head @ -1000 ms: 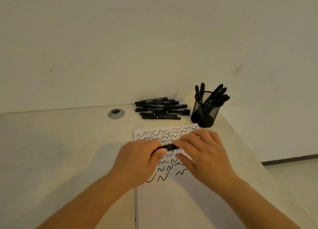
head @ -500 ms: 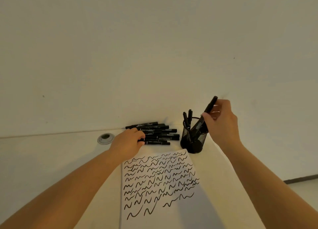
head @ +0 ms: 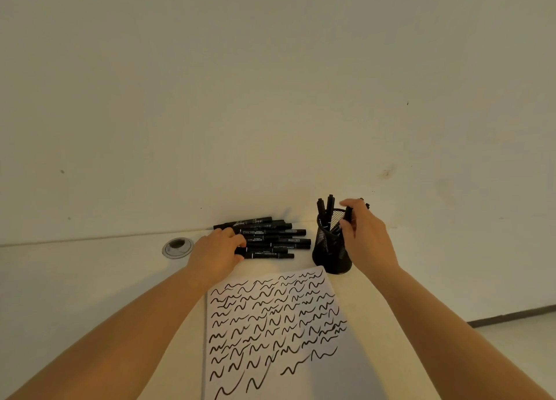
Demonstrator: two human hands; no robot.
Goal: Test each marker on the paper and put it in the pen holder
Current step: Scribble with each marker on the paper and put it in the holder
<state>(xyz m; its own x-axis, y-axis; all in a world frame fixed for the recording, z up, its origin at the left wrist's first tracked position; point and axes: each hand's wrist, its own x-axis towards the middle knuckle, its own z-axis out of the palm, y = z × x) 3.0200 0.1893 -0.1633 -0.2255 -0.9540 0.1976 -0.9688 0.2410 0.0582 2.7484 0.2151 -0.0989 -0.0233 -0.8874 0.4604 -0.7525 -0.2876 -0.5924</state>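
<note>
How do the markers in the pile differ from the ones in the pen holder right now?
The pile of markers lies flat on the desk, side by side by the wall; the markers in the pen holder stand upright or leaning in the black mesh pen holder. The left hand grips a marker at the pile's near edge; the right hand holds one at the holder's rim. All look like the same black capped markers.

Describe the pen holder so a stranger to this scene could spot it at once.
Start at the sheet of paper covered in black squiggles on the pale table. Just beyond its far right corner stands the pen holder, a black mesh cup. Unlike the loose markers lying flat to its left, it holds markers upright.
</note>
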